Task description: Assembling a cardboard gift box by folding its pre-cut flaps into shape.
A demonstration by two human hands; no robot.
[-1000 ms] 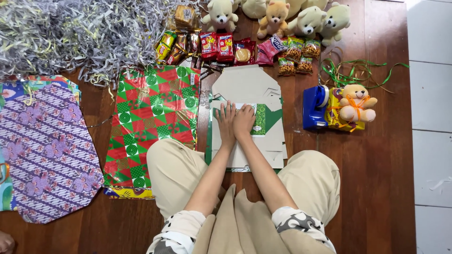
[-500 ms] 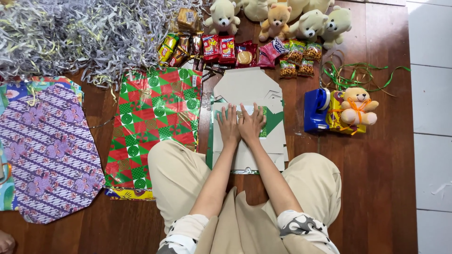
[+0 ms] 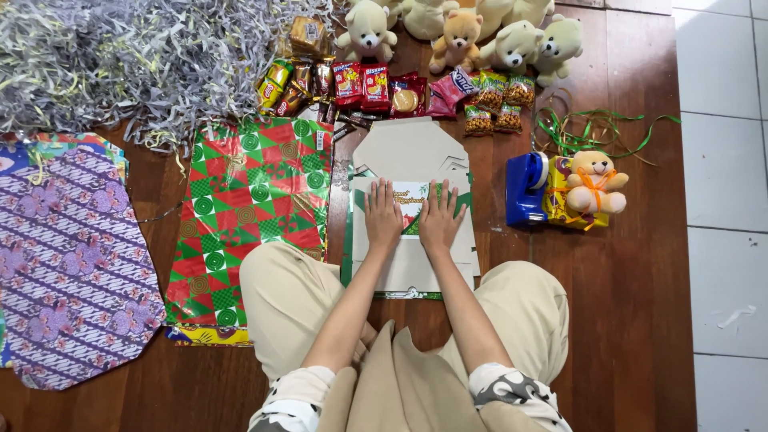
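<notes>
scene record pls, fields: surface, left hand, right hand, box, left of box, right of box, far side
surface: dark wooden floor
left hand: flat, palm down on the box
right hand: flat on the box, beside the left
box: flattened cardboard gift box, green trim, between the knees
left of box: red-green wrapping paper; purple patterned paper
right of box: blue tape dispenser; small teddy bear on a yellow pack
far side: shredded paper, snack packets, plush bears, green ribbon
</notes>
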